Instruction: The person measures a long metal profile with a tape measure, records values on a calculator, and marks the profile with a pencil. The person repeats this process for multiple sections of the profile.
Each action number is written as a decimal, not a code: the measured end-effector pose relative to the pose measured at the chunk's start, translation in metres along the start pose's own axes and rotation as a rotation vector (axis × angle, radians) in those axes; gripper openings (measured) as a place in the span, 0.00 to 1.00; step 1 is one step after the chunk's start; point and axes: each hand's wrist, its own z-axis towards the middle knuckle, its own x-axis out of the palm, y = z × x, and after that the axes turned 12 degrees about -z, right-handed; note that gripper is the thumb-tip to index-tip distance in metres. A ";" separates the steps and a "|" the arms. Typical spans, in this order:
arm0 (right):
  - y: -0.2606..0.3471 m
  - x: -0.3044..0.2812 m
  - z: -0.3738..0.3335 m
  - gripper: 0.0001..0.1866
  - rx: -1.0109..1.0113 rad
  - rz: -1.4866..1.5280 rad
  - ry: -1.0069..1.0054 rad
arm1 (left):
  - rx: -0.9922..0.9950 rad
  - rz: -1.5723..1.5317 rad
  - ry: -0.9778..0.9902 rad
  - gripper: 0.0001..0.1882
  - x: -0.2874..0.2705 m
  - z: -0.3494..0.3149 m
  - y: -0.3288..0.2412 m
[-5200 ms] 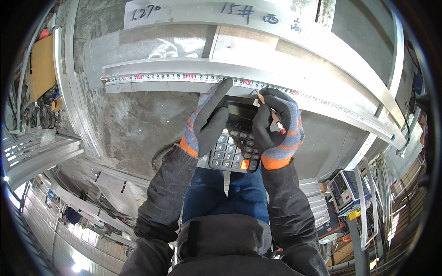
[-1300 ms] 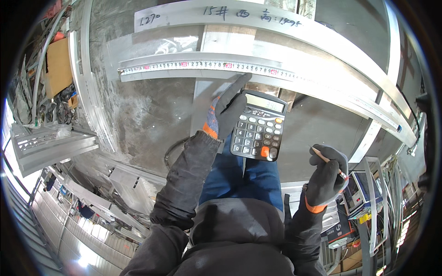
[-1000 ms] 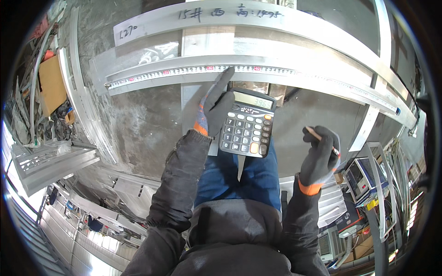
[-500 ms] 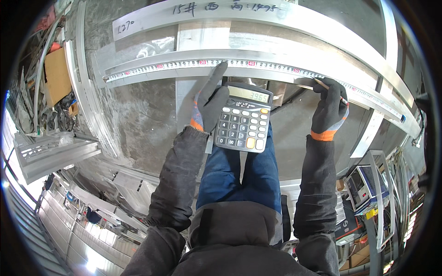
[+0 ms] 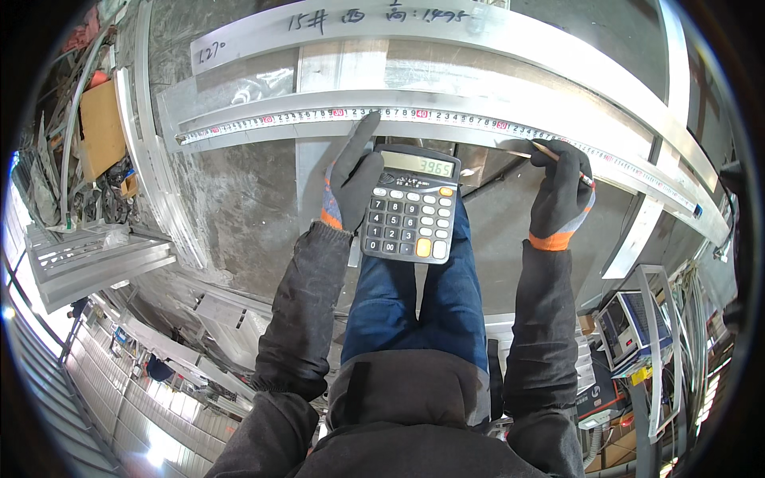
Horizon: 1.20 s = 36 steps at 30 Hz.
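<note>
My left hand (image 5: 348,187), in a dark grey work glove with an orange cuff, grips the left edge of a desk calculator (image 5: 409,205). Its index finger stretches up to a measuring tape (image 5: 398,115) and rests at or just over its lower edge. The calculator, dark with light and orange keys, hangs tilted above my thighs with digits on its display. My right hand (image 5: 560,191), gloved alike, is closed around a pencil (image 5: 544,150), whose tip lies near the tape further right. The tape runs along a long silver metal profile (image 5: 263,137).
Beyond the tape lies another metal profile (image 5: 542,49) with handwriting on it. Metal lengths (image 5: 147,159) and a cardboard piece (image 5: 102,131) stand at the left. A boxy blue-and-white machine (image 5: 629,328) sits at the right, by a metal frame (image 5: 657,350).
The scene has shifted slightly left and down in the view. Both hands keep nearly the same places along the tape, with the calculator and pencil still held.
</note>
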 end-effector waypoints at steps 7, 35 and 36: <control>-0.001 0.001 -0.001 0.16 -0.009 0.024 -0.001 | 0.016 0.031 -0.007 0.33 0.001 0.001 0.002; 0.000 0.003 0.000 0.17 -0.043 0.017 -0.019 | 0.115 0.166 0.001 0.32 -0.001 0.002 0.006; 0.000 0.004 0.000 0.17 -0.030 0.026 -0.020 | 0.116 0.170 -0.006 0.32 0.001 0.001 0.004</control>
